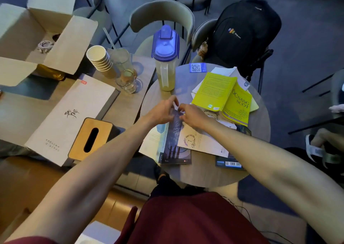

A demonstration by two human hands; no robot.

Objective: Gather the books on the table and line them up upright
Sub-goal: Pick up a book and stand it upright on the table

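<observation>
1. An open cardboard box (37,26) at the far left holds a coiled cable (44,45).
2. A clear pitcher (165,61) with a blue lid stands on the round table (208,173), part full of pale liquid; beside it are stacked paper cups (99,58) and a glass (127,80).
3. Books lie flat and overlapping on the round table: a dark blue book (174,147), a white book (201,141) partly over it, and an open yellow book (223,96) face down beyond.
4. The left hand (162,111) and right hand (191,115) meet at the dark blue book's far edge, fingers curled and touching it; motion blur hides whether either grips it.
</observation>
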